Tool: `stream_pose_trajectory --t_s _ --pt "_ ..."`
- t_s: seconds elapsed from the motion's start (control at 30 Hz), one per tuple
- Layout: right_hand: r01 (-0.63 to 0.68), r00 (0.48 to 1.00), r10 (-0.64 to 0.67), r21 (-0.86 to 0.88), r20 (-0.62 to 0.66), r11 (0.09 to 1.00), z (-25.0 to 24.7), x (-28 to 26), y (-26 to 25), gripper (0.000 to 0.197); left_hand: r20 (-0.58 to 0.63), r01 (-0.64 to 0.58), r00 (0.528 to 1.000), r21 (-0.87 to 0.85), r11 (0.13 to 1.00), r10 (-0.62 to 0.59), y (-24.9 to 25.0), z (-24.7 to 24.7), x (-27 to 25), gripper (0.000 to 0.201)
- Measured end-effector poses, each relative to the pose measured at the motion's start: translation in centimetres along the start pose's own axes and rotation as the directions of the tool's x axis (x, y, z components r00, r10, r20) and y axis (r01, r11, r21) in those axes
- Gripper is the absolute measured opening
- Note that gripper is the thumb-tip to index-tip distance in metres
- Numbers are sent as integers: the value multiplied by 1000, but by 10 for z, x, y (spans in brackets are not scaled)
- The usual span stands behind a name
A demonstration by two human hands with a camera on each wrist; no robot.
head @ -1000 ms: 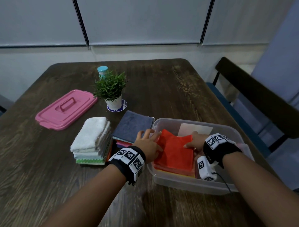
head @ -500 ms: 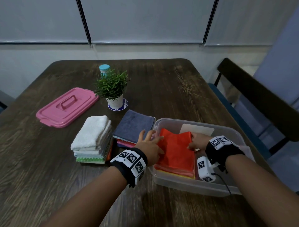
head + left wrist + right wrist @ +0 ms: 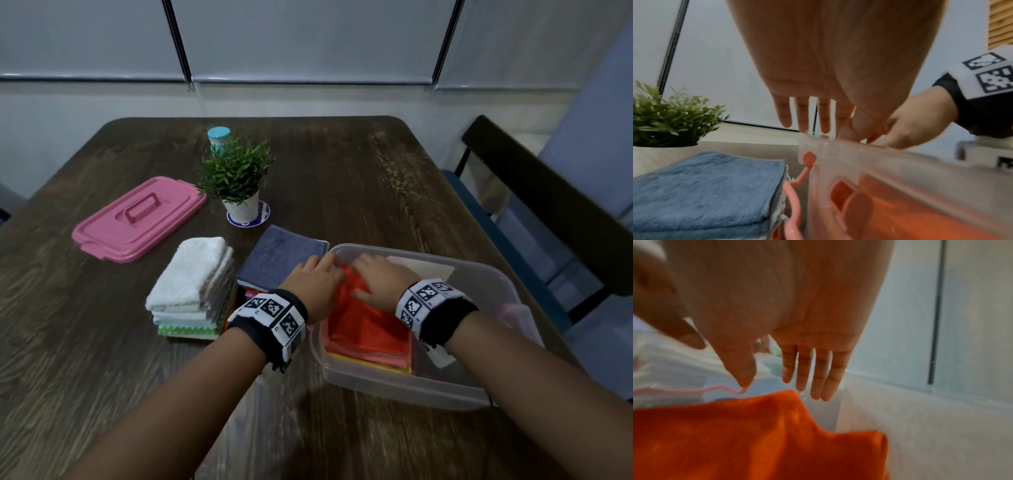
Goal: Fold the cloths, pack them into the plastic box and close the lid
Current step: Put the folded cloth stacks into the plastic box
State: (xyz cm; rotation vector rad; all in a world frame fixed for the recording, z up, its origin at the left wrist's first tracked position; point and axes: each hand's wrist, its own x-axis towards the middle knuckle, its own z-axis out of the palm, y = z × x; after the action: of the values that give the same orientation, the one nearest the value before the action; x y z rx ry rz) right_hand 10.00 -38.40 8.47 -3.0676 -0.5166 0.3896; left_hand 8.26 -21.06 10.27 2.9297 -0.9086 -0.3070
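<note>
**Both hands in the plastic box**

The left hand [image 3: 317, 286] and right hand [image 3: 383, 282] are resting flat on the orange cloth [image 3: 368, 327] inside the plastic box [image 3: 404, 387]; the pink lid [image 3: 137, 219] is lying on the tabletop [image 3: 342, 178].

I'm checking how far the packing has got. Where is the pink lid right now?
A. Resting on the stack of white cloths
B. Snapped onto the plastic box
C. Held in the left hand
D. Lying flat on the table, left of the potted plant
D. The pink lid lies flat on the table left of the potted plant, while the plastic box stands open with both hands inside it.
</note>
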Motion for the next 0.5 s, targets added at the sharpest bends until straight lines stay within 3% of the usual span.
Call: stream_pose_trajectory --t_s 0.1,0.2,0.33,0.4,0.5 --pt "35 997 -33 -30 73 999 26 6 -8 77 26 69 997 -95 993 -67 -5 10 1 61" --pt "88 987 -71 -122 143 989 47 8 -6 92 46 73 997 -115 991 -68 -6 20 -2 61" --pt "129 971 -105 -98 215 987 70 5 2 117 38 60 998 -189 980 -54 -10 26 -5 60" --pt "127 970 -110 -64 218 990 83 5 6 118 56 67 997 -216 974 -56 -11 27 -5 59" --pt "133 977 -128 -18 170 991 95 4 10 105 83 85 994 -238 968 -67 -12 27 -6 59"
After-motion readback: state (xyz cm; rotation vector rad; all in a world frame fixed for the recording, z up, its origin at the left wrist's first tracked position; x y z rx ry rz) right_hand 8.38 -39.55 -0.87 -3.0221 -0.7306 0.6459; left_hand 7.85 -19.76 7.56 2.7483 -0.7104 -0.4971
